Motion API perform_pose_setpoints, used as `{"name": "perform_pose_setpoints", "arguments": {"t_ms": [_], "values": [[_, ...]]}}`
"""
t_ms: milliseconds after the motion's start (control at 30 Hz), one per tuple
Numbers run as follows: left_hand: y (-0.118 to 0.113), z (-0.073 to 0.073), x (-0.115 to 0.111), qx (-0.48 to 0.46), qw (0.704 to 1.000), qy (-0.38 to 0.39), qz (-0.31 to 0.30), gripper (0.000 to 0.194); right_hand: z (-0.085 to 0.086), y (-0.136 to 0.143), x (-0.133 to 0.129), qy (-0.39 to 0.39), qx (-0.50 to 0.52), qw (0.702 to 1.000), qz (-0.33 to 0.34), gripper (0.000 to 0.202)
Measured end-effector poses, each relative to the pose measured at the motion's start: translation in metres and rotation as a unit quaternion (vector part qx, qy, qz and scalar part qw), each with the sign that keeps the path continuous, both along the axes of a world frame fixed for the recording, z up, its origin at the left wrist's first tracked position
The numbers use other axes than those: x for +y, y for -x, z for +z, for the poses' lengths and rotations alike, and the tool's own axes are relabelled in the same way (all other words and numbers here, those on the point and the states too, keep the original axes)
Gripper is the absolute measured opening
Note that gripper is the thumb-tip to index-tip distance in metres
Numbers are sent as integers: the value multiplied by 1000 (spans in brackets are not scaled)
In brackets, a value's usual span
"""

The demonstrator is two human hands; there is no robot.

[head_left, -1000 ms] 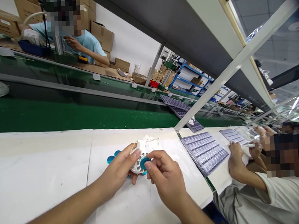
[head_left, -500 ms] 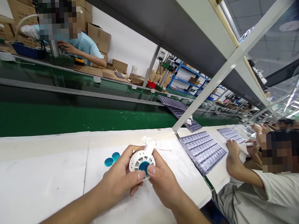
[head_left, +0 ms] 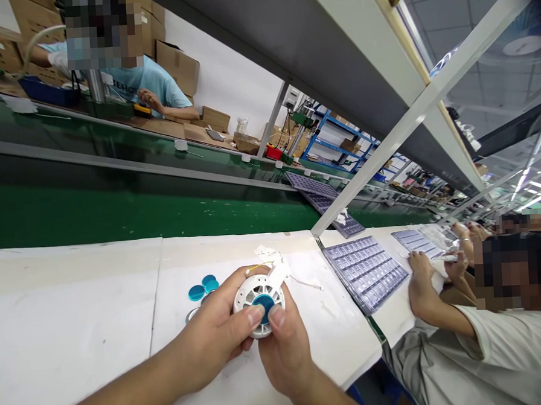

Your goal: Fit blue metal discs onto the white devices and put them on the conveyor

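Note:
A round white slotted part (head_left: pixel 252 290) is held between my two hands above the white table cover. A blue disc (head_left: pixel 263 308) sits at its centre, and both thumbs press on the disc's edge. My left hand (head_left: pixel 214 332) wraps the part from the left, my right hand (head_left: pixel 287 340) from the right and below. A white stem (head_left: pixel 279 271) points away from the part, with a yellow wire and a thin pale wire near it. Several loose blue discs (head_left: pixel 196 293) lie left of my left hand, beside a partly hidden metallic ring (head_left: pixel 191 315).
To the right lies a gridded tray (head_left: pixel 367 273), with a metal post (head_left: pixel 368 167) rising by it. Beyond the table cover (head_left: pixel 76 297) runs a green conveyor (head_left: pixel 94 212) carrying small white parts. One person sits across it, another at the right.
The round part has shifted slightly right and down, and its stem has swung right. My right hand has turned and moved lower. More of the metallic ring shows. Small conveyor parts have moved right.

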State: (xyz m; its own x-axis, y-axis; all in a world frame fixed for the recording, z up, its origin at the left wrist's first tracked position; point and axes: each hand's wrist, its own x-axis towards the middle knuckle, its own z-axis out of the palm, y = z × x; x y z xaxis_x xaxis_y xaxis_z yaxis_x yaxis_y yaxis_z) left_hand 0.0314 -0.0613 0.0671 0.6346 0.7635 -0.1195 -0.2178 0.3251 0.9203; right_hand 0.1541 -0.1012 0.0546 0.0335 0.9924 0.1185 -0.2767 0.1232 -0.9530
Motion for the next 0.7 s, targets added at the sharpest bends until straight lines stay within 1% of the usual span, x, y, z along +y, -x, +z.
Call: {"name": "perform_pose_setpoints", "arguments": {"t_ms": [100, 167, 267, 300, 367, 433, 467, 533, 600, 633, 700], "values": [[0, 0, 1, -11, 1000, 2, -15, 56, -1, -2, -1, 36, -5, 999, 15, 66], [0, -2, 3, -13, 1000, -4, -23, 58, -4, -1, 1, 40, -5, 999, 6, 68], [0, -5, 11, -51, 997, 39, -39, 59, -7, 1, 10, 35, -35, 999, -17, 61], [-1, -6, 15, -68, 995, 62, -33, 55, -9, 0, 14, 37, -53, 998, -16, 60], [-1, -8, 25, -83, 991, 102, 14, 40, -13, -5, 22, 40, -85, 995, -23, 60], [1, -10, 39, -77, 985, 122, 93, 21, -19, -17, 27, 31, -117, 990, -70, 61], [4, -12, 47, -73, 980, 127, 134, 17, -23, -25, 28, 28, -137, 985, -103, 60], [13, -15, 64, -80, 966, 128, 210, 17, -32, -45, 29, 32, -185, 968, -166, 55], [24, -18, 80, -100, 946, 128, 281, 22, -40, -69, 27, 53, -237, 947, -212, 50], [29, -19, 86, -109, 937, 130, 304, 26, -43, -82, 26, 64, -260, 935, -232, 48], [36, -19, 94, -118, 930, 137, 321, 33, -47, -110, 26, 82, -295, 911, -275, 45]]}}
